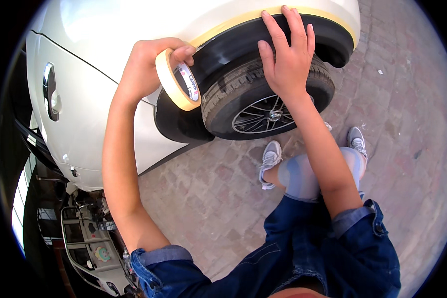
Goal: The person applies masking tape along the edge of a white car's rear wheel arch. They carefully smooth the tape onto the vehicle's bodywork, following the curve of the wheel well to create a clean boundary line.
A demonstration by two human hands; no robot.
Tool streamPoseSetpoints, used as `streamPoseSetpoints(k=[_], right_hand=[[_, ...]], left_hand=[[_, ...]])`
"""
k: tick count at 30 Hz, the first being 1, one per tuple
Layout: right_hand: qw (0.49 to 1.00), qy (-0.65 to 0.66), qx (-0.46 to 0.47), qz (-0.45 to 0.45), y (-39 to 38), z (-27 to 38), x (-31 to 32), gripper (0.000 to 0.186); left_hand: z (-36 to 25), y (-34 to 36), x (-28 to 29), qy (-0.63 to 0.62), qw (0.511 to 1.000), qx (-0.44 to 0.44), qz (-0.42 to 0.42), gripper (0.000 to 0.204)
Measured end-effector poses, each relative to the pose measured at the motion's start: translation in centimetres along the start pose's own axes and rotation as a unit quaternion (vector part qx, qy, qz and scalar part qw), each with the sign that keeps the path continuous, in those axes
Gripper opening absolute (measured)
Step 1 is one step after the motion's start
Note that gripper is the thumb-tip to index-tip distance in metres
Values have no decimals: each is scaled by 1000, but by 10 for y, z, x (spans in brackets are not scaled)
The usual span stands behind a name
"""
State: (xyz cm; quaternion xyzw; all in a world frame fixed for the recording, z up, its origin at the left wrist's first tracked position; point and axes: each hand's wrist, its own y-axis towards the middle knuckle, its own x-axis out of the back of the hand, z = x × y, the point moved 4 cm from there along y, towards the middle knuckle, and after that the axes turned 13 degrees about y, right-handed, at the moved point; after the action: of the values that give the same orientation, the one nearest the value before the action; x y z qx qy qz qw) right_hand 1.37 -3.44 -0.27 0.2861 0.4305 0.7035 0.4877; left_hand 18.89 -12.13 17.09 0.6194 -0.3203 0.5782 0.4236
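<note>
My left hand [151, 64] is closed on a roll of yellow masking tape [174, 85], with its fingers reaching through and over the ring, at the left end of the wheel arch. From there a strip of yellow tape [238, 21] runs along the white body panel above the black arch trim [223, 47]. Farther right, my right hand [289, 62] lies with fingers spread, the fingertips on the strip and the palm in front of the tyre. Below the arch is the wheel [256, 116], with a black tyre and a multi-spoke rim.
The white car [84, 84] fills the upper left, with a door handle [50, 92] on its side. Paved brick ground [208, 198] spreads below and to the right. My shoes [270, 161] stand close to the wheel. Another vehicle [87, 243] is at the lower left.
</note>
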Motion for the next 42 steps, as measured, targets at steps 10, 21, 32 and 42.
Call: streamPoseSetpoints(k=[10, 21, 32, 42], right_hand=[[990, 75, 10, 119, -2, 47, -26, 77], [989, 95, -43, 102, -6, 28, -3, 68], [981, 51, -182, -44, -6, -27, 23, 62], [971, 59, -217, -75, -1, -34, 30, 67]], left_hand=[[0, 1, 2, -13, 1000, 8, 10, 31], [0, 2, 0, -35, 998, 58, -8, 27], [0, 0, 1, -66, 990, 125, 20, 43], [0, 4, 3, -68, 988, 135, 31, 45]])
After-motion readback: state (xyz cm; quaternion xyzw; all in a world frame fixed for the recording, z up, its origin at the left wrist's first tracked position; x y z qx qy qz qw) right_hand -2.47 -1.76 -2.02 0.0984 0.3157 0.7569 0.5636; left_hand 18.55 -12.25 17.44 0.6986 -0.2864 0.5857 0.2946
